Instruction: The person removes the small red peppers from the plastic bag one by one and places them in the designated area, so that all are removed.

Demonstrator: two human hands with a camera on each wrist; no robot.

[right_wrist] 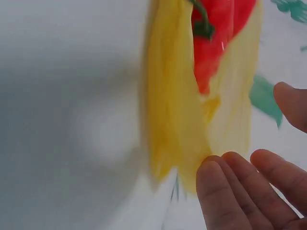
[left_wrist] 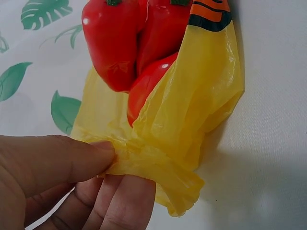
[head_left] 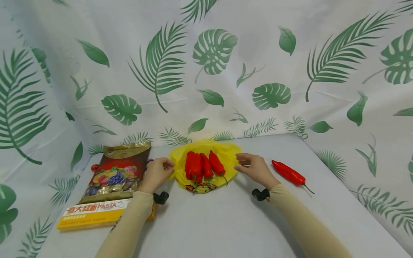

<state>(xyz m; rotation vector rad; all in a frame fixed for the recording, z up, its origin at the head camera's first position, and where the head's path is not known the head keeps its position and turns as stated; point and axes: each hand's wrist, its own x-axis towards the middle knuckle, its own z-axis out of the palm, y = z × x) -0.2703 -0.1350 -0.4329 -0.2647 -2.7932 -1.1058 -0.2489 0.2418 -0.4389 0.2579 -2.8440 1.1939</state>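
Note:
A yellow plastic bag [head_left: 206,144] lies spread open near the back of the white surface, with several red chili peppers [head_left: 196,165] on it. At the bag's left edge my left hand [head_left: 158,173] pinches the thin plastic. The left wrist view shows the bunched yellow film [left_wrist: 158,172] between thumb and fingers, with peppers just beyond. My right hand [head_left: 255,169] is at the bag's right edge, fingers extended and thumb held apart. In the right wrist view the fingertips [right_wrist: 213,175] overlap the film, and nothing is gripped.
A single red chili pepper [head_left: 288,173] lies to the right of my right hand. On the left are a dark red and gold candy packet [head_left: 119,165] and a yellow-white pasta box [head_left: 93,214], partly behind my left forearm. A leaf-patterned cloth [head_left: 226,86] hangs behind.

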